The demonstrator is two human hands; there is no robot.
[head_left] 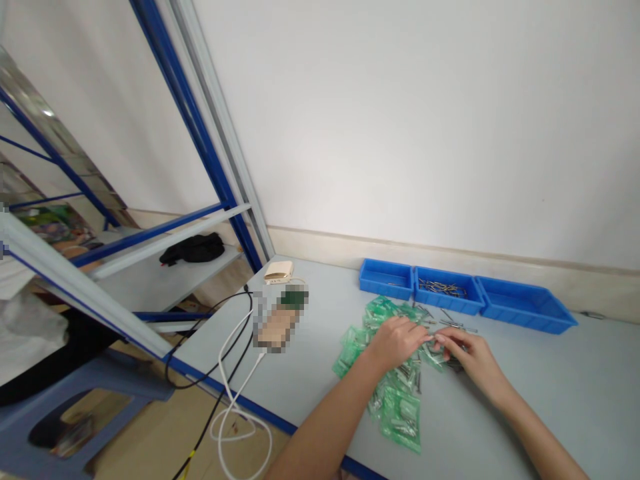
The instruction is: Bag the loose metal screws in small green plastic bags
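My left hand [399, 342] is closed above a heap of small green-tinted plastic bags [401, 417], palm down, its fingertips pinched together. Facing it, my right hand [467, 350] pinches with thumb and fingers, its tips nearly touching those of the left. Between the two hands a small plastic bag [433, 359] hangs from the fingertips, partly hidden by them. Metal screws or pins show through several bags in the heap. More loose metal pins [459, 325] lie on the table just behind my right hand, and a dark item beneath that hand is mostly covered.
Three blue trays [525, 305] stand along the wall; the middle one holds long metal pins [440, 287]. Left on the grey table [325, 283] are a cream-coloured box [279, 271] and a blurred-out device, with white and black cables [223, 373] trailing over the edge. A blue stool [115, 393] stands at left.
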